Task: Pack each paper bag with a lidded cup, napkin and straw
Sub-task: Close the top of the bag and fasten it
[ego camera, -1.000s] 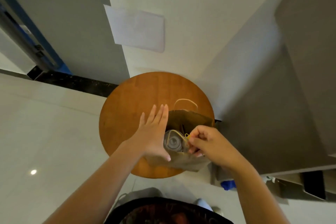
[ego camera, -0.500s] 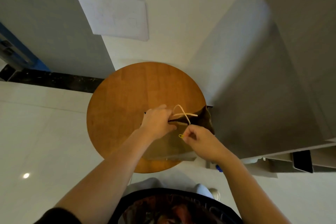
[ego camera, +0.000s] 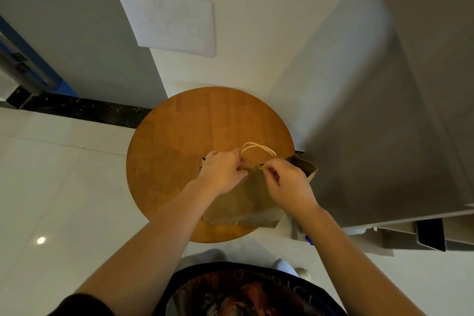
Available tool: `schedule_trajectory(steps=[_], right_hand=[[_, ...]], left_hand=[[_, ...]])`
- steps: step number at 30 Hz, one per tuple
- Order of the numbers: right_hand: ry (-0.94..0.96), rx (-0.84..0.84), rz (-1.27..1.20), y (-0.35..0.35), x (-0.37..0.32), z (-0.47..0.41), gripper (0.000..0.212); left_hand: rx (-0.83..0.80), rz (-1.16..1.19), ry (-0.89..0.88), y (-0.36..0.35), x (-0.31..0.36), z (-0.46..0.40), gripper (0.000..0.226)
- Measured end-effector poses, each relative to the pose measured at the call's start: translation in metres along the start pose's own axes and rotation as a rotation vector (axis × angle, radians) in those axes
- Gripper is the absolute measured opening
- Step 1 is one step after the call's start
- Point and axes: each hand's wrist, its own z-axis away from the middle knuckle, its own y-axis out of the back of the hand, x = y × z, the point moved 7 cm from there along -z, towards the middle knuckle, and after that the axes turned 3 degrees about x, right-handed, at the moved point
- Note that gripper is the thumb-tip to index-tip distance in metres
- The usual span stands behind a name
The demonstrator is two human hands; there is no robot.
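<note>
A brown paper bag stands on the right half of the round wooden table, its top pressed flat together. Its pale rope handles loop up behind my fingers. My left hand pinches the bag's top edge from the left. My right hand pinches a small yellow clip at that same edge. The cup, napkin and straw are hidden inside the closed bag.
The table stands against a white wall with a paper sheet stuck to it. A grey cabinet rises close on the right. Pale floor tiles spread to the left, and my feet show below the table.
The bag's mouth was open with the lidded cup showing; now both hands have pressed it together. My left hand went from flat and open to pinching the top edge.
</note>
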Motion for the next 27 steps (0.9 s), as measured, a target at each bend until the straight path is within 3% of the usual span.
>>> schedule_trajectory(steps=[3,6,9,13,18,21,24,27], right_hand=[[-0.119,0.32,-0.121,0.025,0.021,0.018,0.01],[-0.488,0.614,-0.381,0.036,0.056,0.045,0.006],[-0.642,0.47,-0.595,0.011,0.063,0.047,0.008],[-0.6,0.243,-0.632,-0.017,0.054,0.035,0.015],[-0.56,0.318,-0.59,0.0,0.053,0.028,0.016],[-0.354,0.478,-0.413,0.026,0.029,0.034,0.025],[-0.017,0.382,-0.226,0.018,0.005,0.046,0.027],[0.032,0.325,-0.078,-0.008,0.021,0.064,0.022]], left_hand=[[-0.016,-0.002,0.002,-0.002,0.0,0.002,0.027],[-0.054,-0.031,-0.01,-0.006,0.002,0.002,0.054],[-0.069,-0.103,-0.048,-0.013,0.007,0.001,0.074],[-0.061,-0.089,-0.057,-0.015,0.009,0.001,0.067],[-0.025,-0.02,-0.028,-0.011,0.001,-0.002,0.028],[-0.011,-0.01,-0.018,-0.01,0.001,-0.004,0.021],[-0.027,-0.004,-0.016,-0.006,0.002,-0.008,0.02],[-0.061,0.028,0.014,-0.006,-0.003,-0.011,0.023]])
